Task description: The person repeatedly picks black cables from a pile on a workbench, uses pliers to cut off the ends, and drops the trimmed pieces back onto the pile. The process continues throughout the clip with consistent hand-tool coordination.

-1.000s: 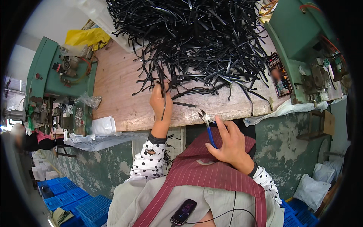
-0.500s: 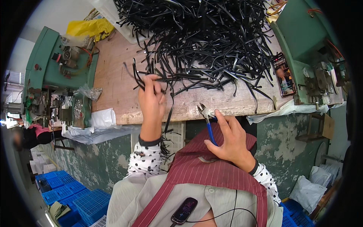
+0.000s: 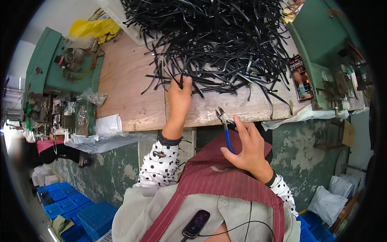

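A large heap of thin black strips, bent at one end like eyeglass arms, covers the far part of the wooden table. At the heap's near edge, my left hand has its thumb and fingers pinched on a black eyeglass arm; several others lie against the fingers. My right hand holds a pair of diagonal cutters with blue handles just over the table's front edge. The cutters' jaws are parted, pointing away from me, with nothing between them.
Green machines flank the table at left and right. A phone leans by the right machine. A pale crate sits below the front edge, partly behind my left arm. Blue crates stand on the floor at left.
My left hand has moved right and closed among the strips at the heap's edge. The strip that hung past the table edge beside it is gone. The cutters have shifted slightly right.
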Available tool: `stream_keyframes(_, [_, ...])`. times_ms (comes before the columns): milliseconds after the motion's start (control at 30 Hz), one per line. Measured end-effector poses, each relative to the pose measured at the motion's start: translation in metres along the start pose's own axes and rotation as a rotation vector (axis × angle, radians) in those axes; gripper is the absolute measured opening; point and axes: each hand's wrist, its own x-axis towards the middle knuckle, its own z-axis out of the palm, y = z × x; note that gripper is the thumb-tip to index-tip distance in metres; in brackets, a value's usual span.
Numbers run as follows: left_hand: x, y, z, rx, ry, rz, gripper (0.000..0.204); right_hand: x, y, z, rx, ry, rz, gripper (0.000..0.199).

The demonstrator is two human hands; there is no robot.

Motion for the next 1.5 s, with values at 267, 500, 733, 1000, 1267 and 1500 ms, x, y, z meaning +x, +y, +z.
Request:
stream_keyframes(267, [-0.039, 0.072, -0.019, -0.718, -0.356, -0.313, 0.029, 0.001, 0.002, -0.001, 0.049, -0.027, -0.010, 0.094])
stream_keyframes(500, [-0.060, 0.086, -0.015, -0.704, -0.305, -0.154, 0.029, 0.012, -0.011, 0.002, 0.074, -0.087, -0.034, 0.095])
stream_keyframes(733, [-0.073, 0.082, 0.003, -0.648, -0.110, -0.065, 0.029, 0.010, -0.013, 0.003, 0.074, -0.132, 0.010, 0.096])
stream_keyframes(1000, [-0.063, 0.088, -0.006, -0.579, -0.254, -0.227, 0.027, 0.005, -0.007, 0.007, 0.034, -0.144, -0.038, 0.093])
stream_keyframes(1267, [-0.045, 0.080, -0.025, -0.691, -0.641, -0.367, 0.030, 0.009, -0.007, -0.013, 0.149, -0.215, -0.051, 0.089])
stream_keyframes(1500, [-0.040, 0.076, -0.030, -0.711, -0.836, -0.350, 0.032, 0.011, -0.011, -0.021, -0.097, -0.225, -0.148, 0.090])
